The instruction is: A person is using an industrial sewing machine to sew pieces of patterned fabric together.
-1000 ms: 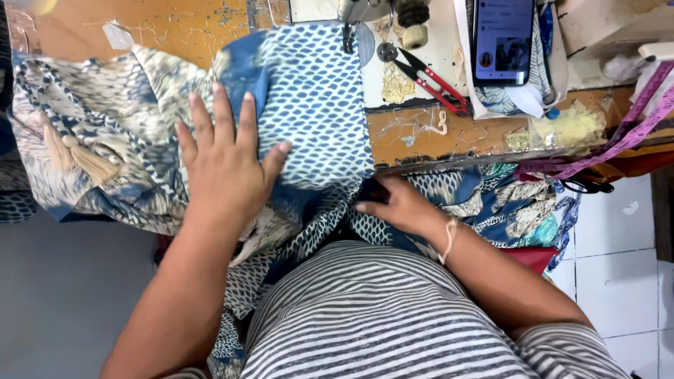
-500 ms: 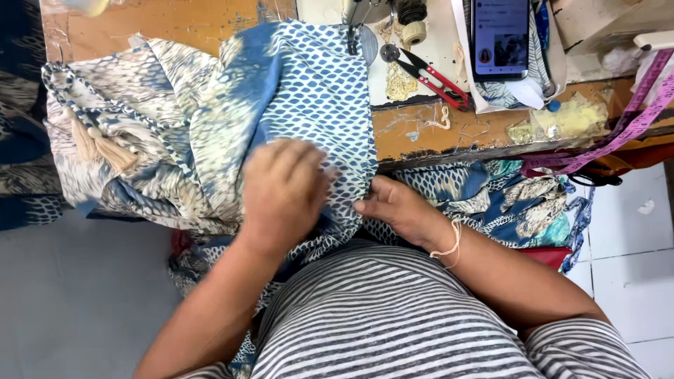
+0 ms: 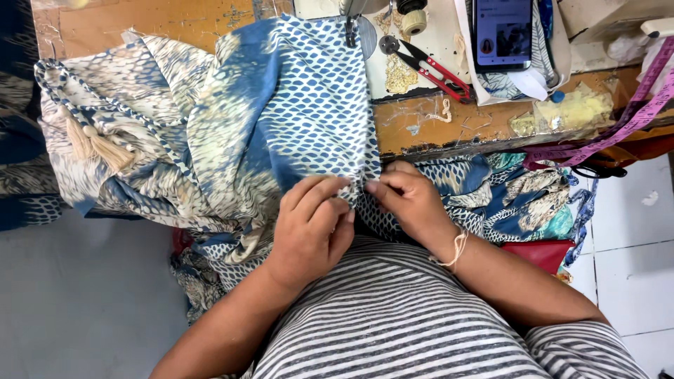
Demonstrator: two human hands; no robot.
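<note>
A blue and cream patterned fabric (image 3: 281,119) lies spread over the worn wooden sewing table (image 3: 175,24) and hangs over its near edge. My left hand (image 3: 309,228) pinches the fabric's near edge at the middle, fingers curled on the cloth. Right beside it, my right hand (image 3: 407,200) pinches the same edge, so the fingertips of both hands almost meet. The far end of the fabric reaches the sewing machine's presser foot (image 3: 349,28). A cream tassel (image 3: 105,147) on a cord lies on the cloth at the left.
Red-handled thread snips (image 3: 428,67), a thread spool (image 3: 414,21) and a phone (image 3: 502,31) lie on the table at the back right. A pink measuring tape (image 3: 618,123) hangs over the right edge. More patterned cloth (image 3: 519,200) is heaped below the table.
My left hand has drawn back from lying flat on the fabric to the near edge. My right hand has come up from my lap to meet it, and both now pinch the edge.
</note>
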